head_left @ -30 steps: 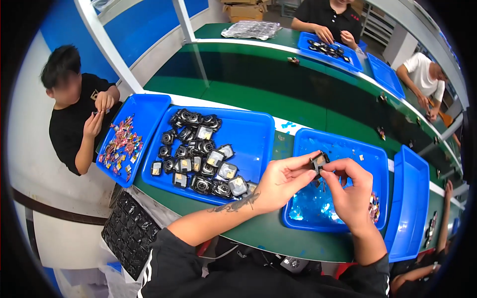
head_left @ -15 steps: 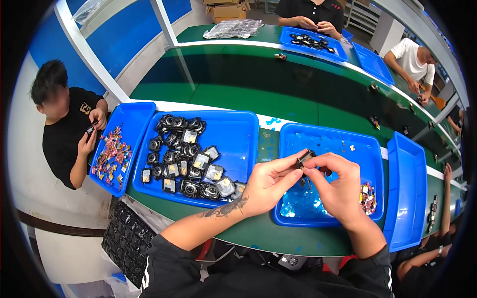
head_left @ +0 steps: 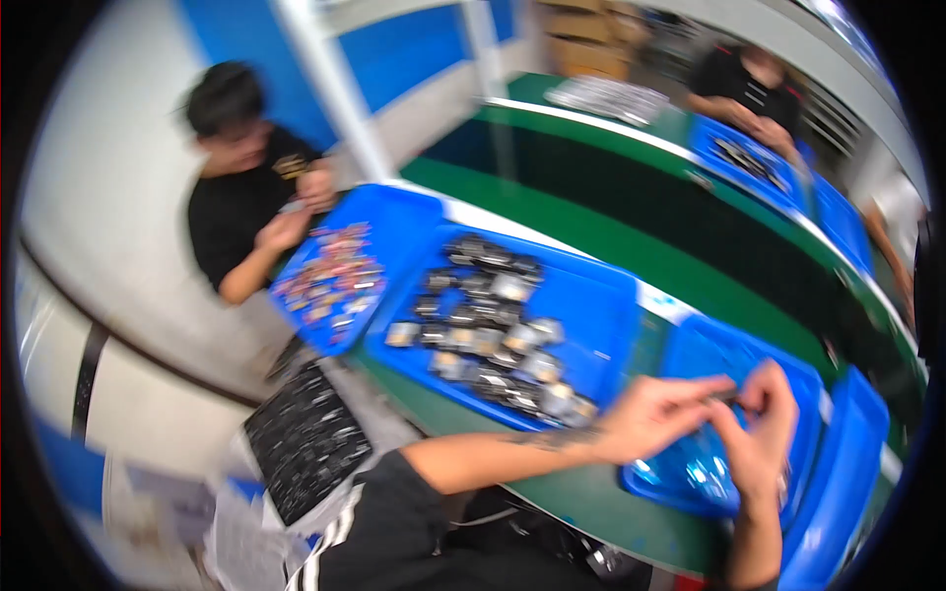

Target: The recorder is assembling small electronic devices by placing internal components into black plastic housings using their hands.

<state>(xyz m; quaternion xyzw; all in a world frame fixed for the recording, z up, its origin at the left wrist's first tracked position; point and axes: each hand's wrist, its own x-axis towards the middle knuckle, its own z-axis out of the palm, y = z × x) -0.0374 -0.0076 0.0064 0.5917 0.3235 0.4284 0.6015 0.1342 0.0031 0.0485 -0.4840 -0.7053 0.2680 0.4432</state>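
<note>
We pinch a small dark part (head_left: pixel 727 396) between the thumb and fingertips of our left hand (head_left: pixel 650 421), which reaches in from the left with its fingers stretched out. Our right hand (head_left: pixel 767 426) bends toward the same part from the right, thumb and forefinger curled up to it; motion blurs the meeting point, so we cannot tell whether these fingers grip it or merely touch it. The part is held up above a blue plastic tray (head_left: pixel 680 347), in which shiny blue film (head_left: pixel 695 468) lies.

Just left of that tray we have a wider blue tray (head_left: pixel 596 295) bearing a heap of black-and-grey device housings (head_left: pixel 483 330), mostly on its left side. Beyond it, a third blue tray (head_left: pixel 399 210) holds many small pink and multicoloured pieces (head_left: pixel 333 281). A narrow blue tray (head_left: pixel 849 443) stands at our far right. All are by the green workbench (head_left: pixel 581 512). Below left we see a black gridded tray (head_left: pixel 305 438). A co-worker in black (head_left: pixel 232 212) sits at the left, both hands raised together.
</note>
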